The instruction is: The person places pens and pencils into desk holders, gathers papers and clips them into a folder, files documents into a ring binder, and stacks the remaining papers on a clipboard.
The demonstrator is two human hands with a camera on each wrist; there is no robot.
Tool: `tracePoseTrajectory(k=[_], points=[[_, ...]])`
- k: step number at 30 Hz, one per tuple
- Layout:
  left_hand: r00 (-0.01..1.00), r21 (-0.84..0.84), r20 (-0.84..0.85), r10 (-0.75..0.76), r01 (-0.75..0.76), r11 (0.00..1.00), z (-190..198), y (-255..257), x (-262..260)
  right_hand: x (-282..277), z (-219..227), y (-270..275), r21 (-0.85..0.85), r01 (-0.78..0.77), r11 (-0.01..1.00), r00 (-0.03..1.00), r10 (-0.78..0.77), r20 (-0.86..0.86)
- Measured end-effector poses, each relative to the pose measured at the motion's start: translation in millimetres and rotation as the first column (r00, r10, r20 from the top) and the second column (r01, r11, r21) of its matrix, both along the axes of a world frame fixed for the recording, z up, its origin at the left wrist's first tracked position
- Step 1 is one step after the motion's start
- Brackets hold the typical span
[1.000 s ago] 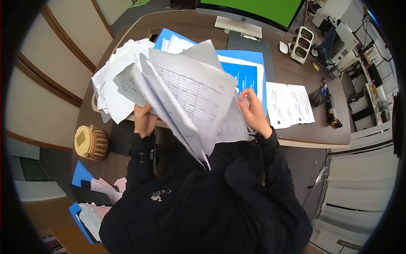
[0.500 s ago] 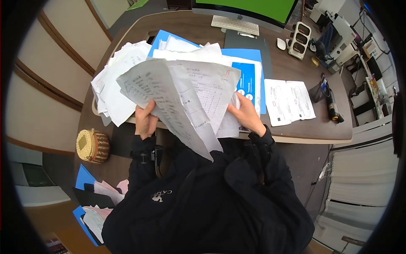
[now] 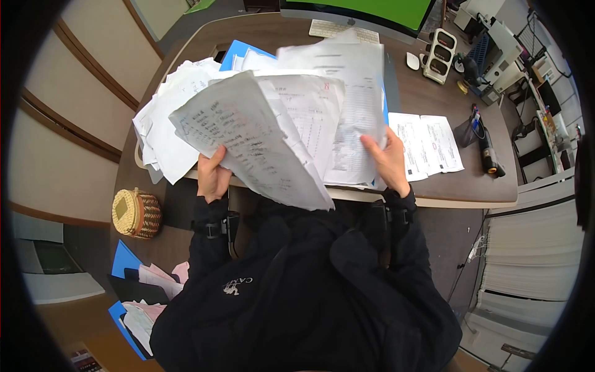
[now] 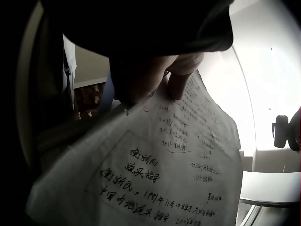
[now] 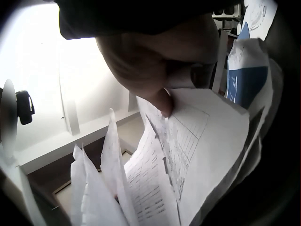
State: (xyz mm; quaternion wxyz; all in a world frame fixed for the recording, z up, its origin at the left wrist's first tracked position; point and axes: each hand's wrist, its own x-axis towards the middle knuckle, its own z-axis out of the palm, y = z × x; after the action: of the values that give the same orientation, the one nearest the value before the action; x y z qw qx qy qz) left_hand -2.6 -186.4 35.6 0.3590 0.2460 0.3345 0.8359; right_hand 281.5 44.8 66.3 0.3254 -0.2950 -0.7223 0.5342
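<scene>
In the head view my left hand grips the lower left edge of a handwritten sheet, its thumb on top. Close up, the left wrist view shows that thumb pressing the handwriting-covered page. My right hand pinches the right edge of a printed sheet, thumb in front, fingers behind. A form with a red mark lies between the two. In the right wrist view the right hand holds a page with a printed table, and several loose sheets fan out beside it.
White papers are piled on the desk's left, beside a blue folder. Two printed sheets lie at the right, near a pen holder. A keyboard and mouse are behind; a woven basket stands at left.
My right hand has moved right, drawing a printed sheet up and outward over the blue folder and booklet. The held papers have fanned wider, while my left hand has stayed nearly in place.
</scene>
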Motion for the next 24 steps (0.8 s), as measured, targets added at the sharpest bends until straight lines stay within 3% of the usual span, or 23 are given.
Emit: tracePoseTrajectory(k=[6, 8, 10, 14, 16, 18, 24], points=[[0.999, 0.024, 0.008, -0.036, 0.035, 0.999, -2.9, -0.2, -0.6, 22.1, 12.0, 15.1, 0.052, 0.255, 0.966, 0.932, -0.231, -0.28], [0.999, 0.024, 0.005, -0.042, 0.042, 0.999, -4.5, 0.0, -1.2, 28.6, 20.8, 14.1, 0.053, 0.281, 0.958, 0.926, -0.256, -0.278], [0.999, 0.024, 0.004, -0.046, 0.046, 0.999, -4.4, -0.2, -1.4, 34.3, 21.6, 17.0, 0.018, 0.357, 0.934, 0.858, -0.32, -0.403], [0.997, -0.012, 0.005, -0.073, 0.073, 0.997, -7.4, -1.8, -3.0, 43.0, 16.0, 24.8, -0.089, 0.33, 0.94, 0.792, -0.327, -0.515], [0.996, -0.035, -0.001, -0.087, 0.087, 0.996, -6.0, -0.2, -2.2, 43.2, 12.3, 25.4, -0.104, 0.33, 0.938, 0.812, -0.339, -0.476], [0.995, -0.179, -0.077, -0.061, 0.047, 0.983, -1.7, 3.4, 3.5, 43.2, 8.1, 28.5, -0.113, 0.333, 0.936, 0.829, -0.348, -0.437], [0.987, -0.343, -0.138, -0.084, 0.032, 0.939, -5.1, 11.9, 12.7, 41.4, 5.6, 28.4, -0.165, 0.287, 0.944, 0.816, -0.331, -0.473]])
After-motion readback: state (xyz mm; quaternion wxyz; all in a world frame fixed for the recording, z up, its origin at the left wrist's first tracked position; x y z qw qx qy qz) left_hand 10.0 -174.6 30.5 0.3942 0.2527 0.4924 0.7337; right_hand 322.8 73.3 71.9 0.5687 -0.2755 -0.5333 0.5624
